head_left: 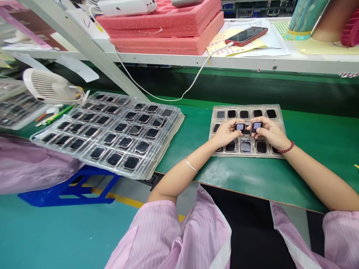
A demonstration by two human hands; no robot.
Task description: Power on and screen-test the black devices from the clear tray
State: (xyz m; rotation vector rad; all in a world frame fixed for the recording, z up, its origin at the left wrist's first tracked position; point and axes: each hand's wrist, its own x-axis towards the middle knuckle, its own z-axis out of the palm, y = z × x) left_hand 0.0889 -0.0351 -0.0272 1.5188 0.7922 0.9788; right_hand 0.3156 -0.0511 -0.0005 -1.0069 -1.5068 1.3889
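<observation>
Over a clear plastic tray [212, 140] of square black smartwatch faces, both my hands are raised close together. My left hand [224, 133] is closed on a smartwatch face [240, 128] whose lit screen shows a QR code. In my right hand [271, 135], fingers closed, is a second smartwatch face [257, 127], its screen also lit with a QR code. The two faces are side by side and slightly apart. Further faces sit in the tray's pockets around my hands, and one in the front row [246, 146] looks paler than the others. My hands hide part of the middle row.
To the left lies a large stack of clear trays [157, 164] with many watch faces. A white fan [52, 86] stands behind it. The shelf [241, 61] above carries red foam blocks [168, 31] and a phone [246, 35], whose white cable [193, 84] hangs down. A pink sleeve [36, 164] shows at left.
</observation>
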